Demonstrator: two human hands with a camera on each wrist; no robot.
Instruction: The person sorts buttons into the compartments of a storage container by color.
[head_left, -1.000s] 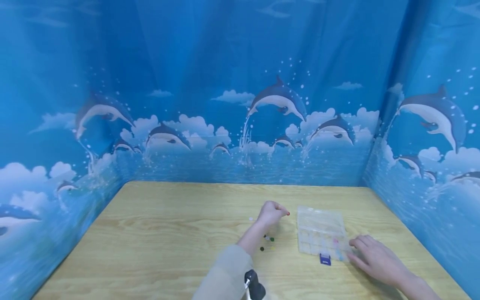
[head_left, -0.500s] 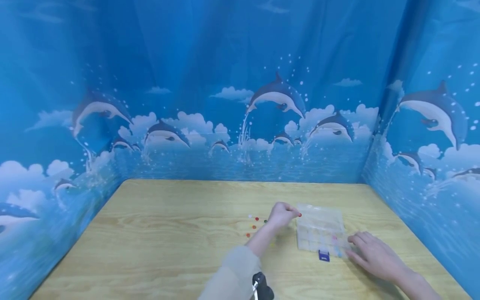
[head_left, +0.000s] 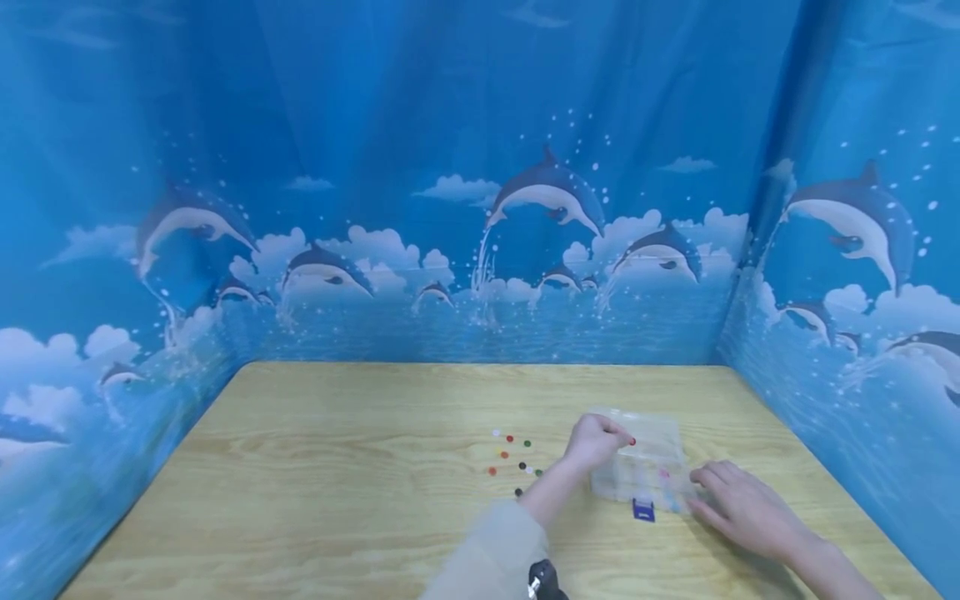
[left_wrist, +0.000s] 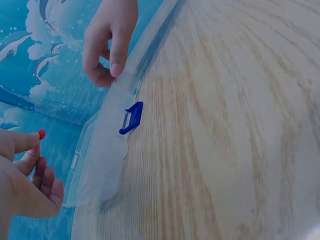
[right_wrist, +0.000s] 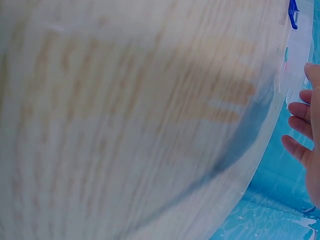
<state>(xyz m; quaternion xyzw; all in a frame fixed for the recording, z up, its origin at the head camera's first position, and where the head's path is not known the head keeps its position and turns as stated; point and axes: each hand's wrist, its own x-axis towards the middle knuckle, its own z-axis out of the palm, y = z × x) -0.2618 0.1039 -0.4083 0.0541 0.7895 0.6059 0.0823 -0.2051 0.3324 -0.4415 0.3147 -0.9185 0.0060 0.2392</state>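
Between thumb and forefinger my left hand (head_left: 592,442) pinches a small red button (left_wrist: 42,134), its other fingers curling loosely below. That hand is over the back left part of a clear plastic compartment box (head_left: 660,432), whose lid is raised toward the back. A dark blue latch (head_left: 643,510) sticks out at the box's front edge. My right hand (head_left: 750,510) is at the right end of the box, fingers loosely bent and holding nothing, with fingertips right by its edge. Inside the right compartments show a pink piece (head_left: 664,474) and something light blue.
Left of the box, several small round buttons lie scattered on the wooden table (head_left: 337,483), among them a red one (head_left: 510,438), an orange one (head_left: 492,472), a green one (head_left: 527,443) and a black one (head_left: 522,466). A blue dolphin-print curtain (head_left: 375,167) surrounds the table.
My left hand has moved right with the red button, from left of the box to over it, uncovering more buttons on the table. The right hand stays by the box's right end.
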